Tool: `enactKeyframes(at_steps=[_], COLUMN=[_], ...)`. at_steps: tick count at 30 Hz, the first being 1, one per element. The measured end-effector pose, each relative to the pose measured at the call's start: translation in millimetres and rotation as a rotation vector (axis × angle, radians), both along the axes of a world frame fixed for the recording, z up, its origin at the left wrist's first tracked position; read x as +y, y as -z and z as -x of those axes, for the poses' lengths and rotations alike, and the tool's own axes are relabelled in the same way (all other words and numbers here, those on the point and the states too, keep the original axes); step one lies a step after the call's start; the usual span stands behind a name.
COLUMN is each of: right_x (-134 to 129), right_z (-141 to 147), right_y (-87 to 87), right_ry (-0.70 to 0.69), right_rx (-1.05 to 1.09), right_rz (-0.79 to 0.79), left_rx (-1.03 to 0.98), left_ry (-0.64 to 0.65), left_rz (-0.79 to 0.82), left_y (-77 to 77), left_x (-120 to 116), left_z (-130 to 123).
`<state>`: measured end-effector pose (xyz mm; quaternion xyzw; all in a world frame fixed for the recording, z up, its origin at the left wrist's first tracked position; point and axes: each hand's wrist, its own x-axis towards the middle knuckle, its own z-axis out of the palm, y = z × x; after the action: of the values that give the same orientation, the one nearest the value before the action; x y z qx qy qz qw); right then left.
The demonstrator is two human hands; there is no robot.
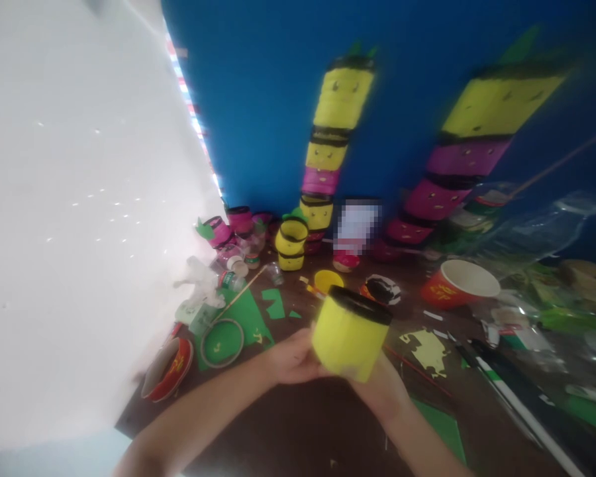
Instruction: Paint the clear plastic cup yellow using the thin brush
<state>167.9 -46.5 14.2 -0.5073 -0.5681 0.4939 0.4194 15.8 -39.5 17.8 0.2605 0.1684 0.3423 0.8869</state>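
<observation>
A yellow cup point(350, 338) with a black rim is held above the near middle of the dark table, its black end facing up and slightly tilted. My left hand point(295, 358) grips it from the left, the fingers reaching under its lower side. Around its lower right side is my right hand point(385, 391), with most of its fingers hidden behind the cup. Just beyond the cup are a yellow paint lid point(328, 281) and a container of black paint point(382, 290).
Stacked yellow and magenta cups point(322, 156) rise against the blue wall, with another stack point(437, 199) to the right. A red paper cup point(457, 285), green paper point(246, 315), a tape ring point(222, 343), a red bowl point(171, 371) and plastic bottles point(536, 228) surround the work area.
</observation>
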Motion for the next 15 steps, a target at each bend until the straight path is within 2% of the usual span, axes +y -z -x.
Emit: enactKeyframes(at_steps=[4,8,11,15], right_x=[2.8,3.7,1.6,-1.8], right_z=[-3.6,-7.1,-7.1,-1.1], right_y=[0.3,2.4,3.0,3.4], right_ry=[-0.017,0.001,0.03,0.054], right_rx=[-0.075,-0.032,0.118,0.485], right_rz=[-0.012,0.012,0.046,0.101], left_rx=[-0.011,-0.014,-0.021,-0.042], left_ry=[0.007,0.002,-0.002,0.033], left_rz=[0.005,0.003,0.011,0.041], left_y=[-1.7,-1.2,0.6,2.8], left_x=[0.8,0.8,0.1,0.0], left_z=[-0.3,-0.7,0.8,3.8])
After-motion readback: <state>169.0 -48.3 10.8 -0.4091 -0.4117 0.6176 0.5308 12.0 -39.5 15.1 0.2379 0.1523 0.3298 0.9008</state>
